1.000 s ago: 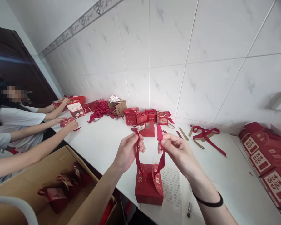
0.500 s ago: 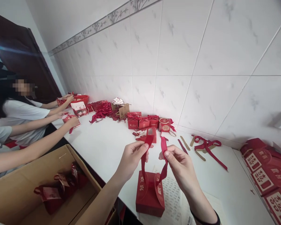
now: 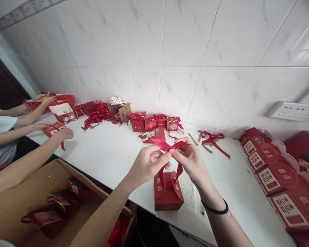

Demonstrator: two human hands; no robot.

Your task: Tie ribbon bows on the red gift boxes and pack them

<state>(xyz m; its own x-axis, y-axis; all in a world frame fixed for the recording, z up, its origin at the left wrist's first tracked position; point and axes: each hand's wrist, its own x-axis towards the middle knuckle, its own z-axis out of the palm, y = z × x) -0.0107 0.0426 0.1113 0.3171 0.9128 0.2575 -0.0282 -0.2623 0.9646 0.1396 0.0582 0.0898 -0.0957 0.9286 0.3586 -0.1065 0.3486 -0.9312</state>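
A small red gift box (image 3: 168, 199) stands near the table's front edge, partly over a printed sheet (image 3: 189, 193). From its top rise two ends of a dark red ribbon (image 3: 179, 170), which cross above the box. My left hand (image 3: 150, 163) pinches the ribbon at the crossing between thumb and fingers. Close against it, my right hand (image 3: 189, 156) pinches the other end, thumb tip meeting the left thumb. Some fingertips of both hands are hidden behind the ribbon.
Red boxes (image 3: 150, 122) line the wall, beside a ribbon pile (image 3: 96, 113). Loose ribbon (image 3: 215, 140) lies right of them. Stacked red boxes (image 3: 280, 178) fill the right side. A cardboard carton (image 3: 74, 175) holds several red packages at lower left. Co-workers' hands (image 3: 65, 133) handle boxes further left.
My hands have come together and the two ribbon ends, apart before, now cross. The view has turned to the right, showing more stacked boxes and a wall socket.
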